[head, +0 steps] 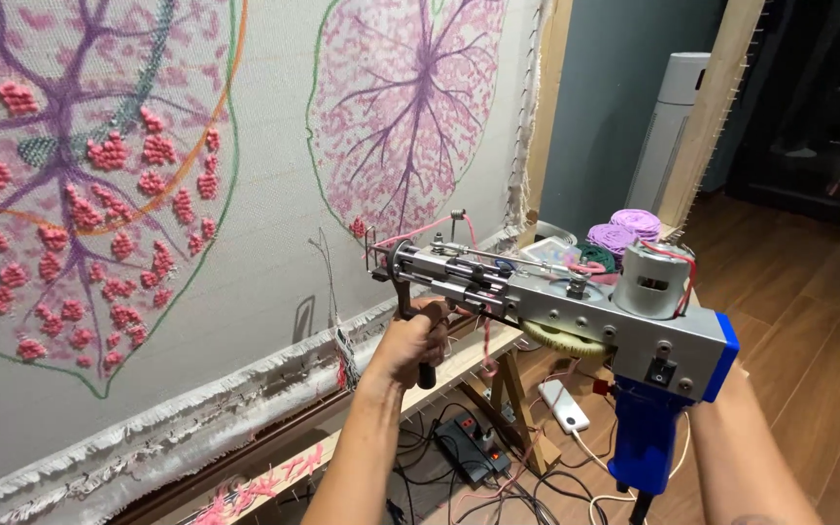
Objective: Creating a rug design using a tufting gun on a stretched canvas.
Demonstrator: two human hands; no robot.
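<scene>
Left hand: the left hand (418, 340) sits just below the middle of the frame, fingers wrapped tight round the black front grip under the nose of the tufting gun (556, 301), forearm rising from the bottom edge.

Right hand: at the lower right only the forearm shows; the right hand itself is hidden behind the gun's blue handle (648, 442), so I cannot tell how it grips, though the arm runs straight up to that handle.

Tufting gun: a grey metal body with a silver motor on top and a blue rear end, held level across the centre and right of the frame, its needle end pointing left and standing close to the cloth; whether it touches I cannot tell.

Yarn: a pink strand (430, 229) loops over the front of the gun.

Cloth: the pale backing cloth (255, 243) fills the left and upper middle, stretched on a wooden frame (546, 97), with two leaf shapes outlined in green, veined in purple and partly filled with pink tufts.

Behind the gun: purple and green yarn balls (624, 231) at centre right.

Floor: a black power strip (469, 437) and tangled cables on brown boards at bottom centre.
</scene>
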